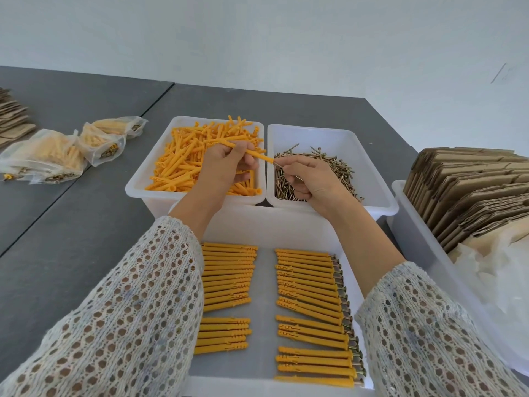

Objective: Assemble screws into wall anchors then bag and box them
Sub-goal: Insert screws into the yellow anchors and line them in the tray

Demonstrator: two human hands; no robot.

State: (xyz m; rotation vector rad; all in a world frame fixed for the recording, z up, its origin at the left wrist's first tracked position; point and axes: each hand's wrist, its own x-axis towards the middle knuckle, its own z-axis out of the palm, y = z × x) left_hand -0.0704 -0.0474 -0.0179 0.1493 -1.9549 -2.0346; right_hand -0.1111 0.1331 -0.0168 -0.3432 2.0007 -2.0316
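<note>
Grey table (86, 224), left hand (226, 164) gripping slim orange anchor (259, 156), right hand (309, 181) pinching brass screw (279, 165)

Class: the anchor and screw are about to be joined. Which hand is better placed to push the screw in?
Right. The right hand already pinches the screw, its tip at the anchor that the left hand holds.

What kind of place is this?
Probably a small packing workshop: white plastic bins of orange plastic wall anchors and brass-coloured screws, sealed clear bags of finished sets, and flattened brown cardboard boxes.
</note>
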